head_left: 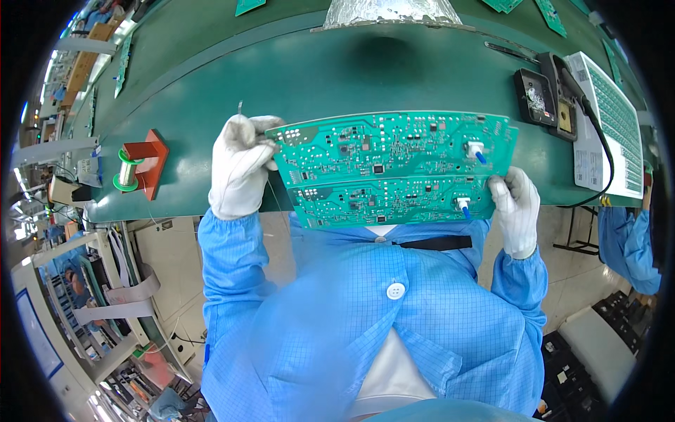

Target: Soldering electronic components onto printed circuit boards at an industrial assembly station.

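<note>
A green circuit board [404, 172], a wide panel full of small parts, is held tilted up in front of my chest, above the near table edge. Two white connectors with blue pieces stand out from its right part. My left hand [240, 169], in a white glove, pinches the board's upper left corner. A short thin strand pokes up above its fingers, and a fine wire trails below the hand; whether they are one piece I cannot tell. My right hand [517, 214], gloved too, grips the right edge near the lower corner, fingers partly behind the board.
A spool of thin wire [127, 174] sits on a red stand [158, 165] at left. Far right are a black soldering-iron holder [562, 105] with a cable, a small black box [534, 97] and a white tray [590, 158]. A foil-covered hood [390, 13] stands at the back.
</note>
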`<control>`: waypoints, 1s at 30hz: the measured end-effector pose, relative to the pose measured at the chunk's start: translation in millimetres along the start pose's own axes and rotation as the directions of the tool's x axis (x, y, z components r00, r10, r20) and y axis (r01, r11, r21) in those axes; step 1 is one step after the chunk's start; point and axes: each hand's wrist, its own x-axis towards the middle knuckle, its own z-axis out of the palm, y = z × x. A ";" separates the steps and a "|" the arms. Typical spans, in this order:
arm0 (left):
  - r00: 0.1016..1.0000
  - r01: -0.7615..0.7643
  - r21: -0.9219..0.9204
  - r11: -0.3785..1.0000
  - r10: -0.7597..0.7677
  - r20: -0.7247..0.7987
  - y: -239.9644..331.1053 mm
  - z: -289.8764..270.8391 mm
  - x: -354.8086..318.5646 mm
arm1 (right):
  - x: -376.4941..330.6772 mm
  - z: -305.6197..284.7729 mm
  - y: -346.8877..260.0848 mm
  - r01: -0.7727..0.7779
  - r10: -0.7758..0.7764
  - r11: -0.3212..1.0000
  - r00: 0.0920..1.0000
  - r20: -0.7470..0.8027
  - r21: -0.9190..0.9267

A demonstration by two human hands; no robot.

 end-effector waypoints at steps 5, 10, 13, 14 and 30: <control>0.950 -0.308 -0.001 0.951 0.307 -0.049 41.9 27.2 -2.9 | 20.5 -11.9 -27.9 0.046 -0.040 0.999 0.977 -0.209 0.024; 0.867 -0.492 -0.030 0.870 0.492 0.081 48.1 34.4 23.7 | 73.5 2.8 -0.7 0.254 -0.253 0.965 0.848 -0.466 -0.061; 0.890 -0.453 0.013 0.891 0.451 0.073 30.6 34.6 30.6 | 89.4 13.1 20.6 0.232 -0.312 0.945 0.853 -0.418 -0.231; 0.905 -0.425 0.076 0.902 0.421 0.063 24.9 31.7 30.4 | 85.4 17.2 17.2 0.218 -0.302 0.946 0.863 -0.406 -0.240; 0.908 -0.410 0.266 0.873 0.417 0.029 17.1 24.9 28.1 | -7.5 42.1 0.7 0.443 -0.434 0.494 0.871 0.229 -0.748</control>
